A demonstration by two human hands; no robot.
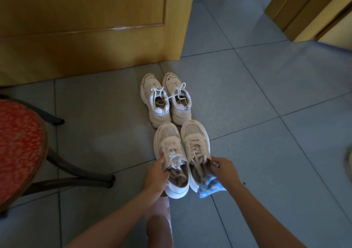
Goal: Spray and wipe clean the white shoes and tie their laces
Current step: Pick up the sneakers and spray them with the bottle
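white shoes (172, 143): 4 | cloth (209, 186): 1 | chair (19, 143): 1 | hands (156, 171): 2

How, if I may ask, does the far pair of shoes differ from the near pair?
The far pair stands untouched, laces in bows; the near pair is gripped by the left hand and right hand, laces loose. The far pair has lettered heel tabs; the near pair has mesh toes. Both are white.

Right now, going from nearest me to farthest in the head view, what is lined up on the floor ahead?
Near pair of white shoes → far pair of white sneakers → wooden door.
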